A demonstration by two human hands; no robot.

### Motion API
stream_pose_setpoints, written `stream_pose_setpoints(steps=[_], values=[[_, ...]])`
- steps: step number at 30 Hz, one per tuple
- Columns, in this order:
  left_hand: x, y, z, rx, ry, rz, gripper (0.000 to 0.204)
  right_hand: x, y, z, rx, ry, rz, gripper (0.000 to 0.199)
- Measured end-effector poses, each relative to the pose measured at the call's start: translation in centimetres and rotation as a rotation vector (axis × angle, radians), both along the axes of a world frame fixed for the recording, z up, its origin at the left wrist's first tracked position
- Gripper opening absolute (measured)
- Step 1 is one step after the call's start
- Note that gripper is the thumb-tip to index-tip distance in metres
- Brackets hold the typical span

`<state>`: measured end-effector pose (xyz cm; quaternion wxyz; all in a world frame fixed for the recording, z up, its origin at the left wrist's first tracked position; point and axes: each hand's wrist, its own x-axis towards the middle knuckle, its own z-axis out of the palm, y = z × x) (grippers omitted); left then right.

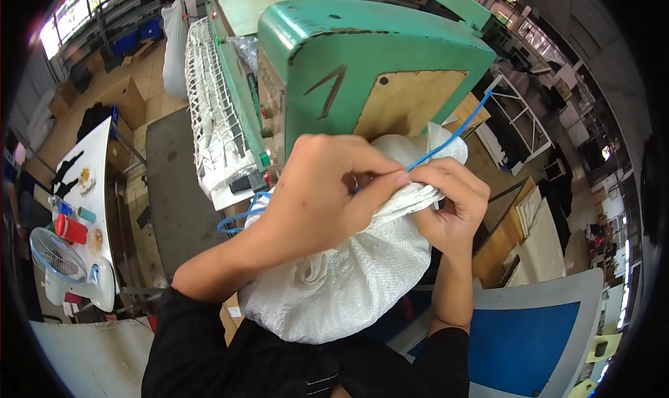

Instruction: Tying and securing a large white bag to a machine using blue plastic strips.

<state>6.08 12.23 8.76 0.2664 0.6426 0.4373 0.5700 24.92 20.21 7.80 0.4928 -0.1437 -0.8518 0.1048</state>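
A full white woven sack [334, 286] stands right in front of me, its neck gathered and bunched near the top. My left hand [334, 182] pinches a blue cord [456, 135] against the gathered neck with thumb and forefinger. On the other side, my right hand [453, 199] is closed around the bunched sack neck [411, 199], its fingertips close to the left thumb. One end of the cord sticks up to the right, past the right hand. More of the same cord loops out at the left of my left forearm. Where the cord crosses the neck is mostly hidden by my fingers.
A large green machine [390, 50] stands just beyond the sack, with a white wire rack [209, 119] along its left side. To the left are a white table [101, 210] and a fan [59, 255]. A blue-and-grey panel [523, 342] is at the lower right.
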Motion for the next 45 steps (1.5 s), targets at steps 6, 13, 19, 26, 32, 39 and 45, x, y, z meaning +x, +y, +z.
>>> stream_pose_setpoints(steps=[6, 13, 19, 26, 32, 39, 45], values=[[1.5, -2.0, -0.9, 0.147, 0.211, 0.117, 0.042, -0.9, 0.0, -0.1, -0.150, 0.037, 0.007, 0.023], [0.3, 0.2, -3.3, -0.141, -0.180, 0.033, 0.027, -0.6, 0.7, 2.6, -0.375, -0.196, 0.175, 0.018], [0.7, 0.4, -4.2, -0.354, -0.542, -0.045, 0.019, -0.3, 0.8, 3.1, -0.625, -0.235, 0.088, 0.013], [-0.5, 0.6, -5.0, -0.395, -0.625, -0.490, 0.015, 0.1, 2.1, 1.5, -0.857, -0.011, 0.519, 0.026], [-3.0, 1.5, -5.5, -0.384, -0.392, -0.635, 0.014, -0.4, 1.9, 0.1, -0.364, -0.001, 0.349, 0.018], [-0.8, 1.0, -5.4, -0.327, -0.669, -0.392, 0.021, -0.6, 0.2, -1.1, 0.070, -0.040, 0.092, 0.017], [-0.5, 0.3, -4.6, -0.238, -0.537, -0.226, 0.022, -0.8, -1.2, -1.0, 0.391, -0.041, -0.258, 0.014]])
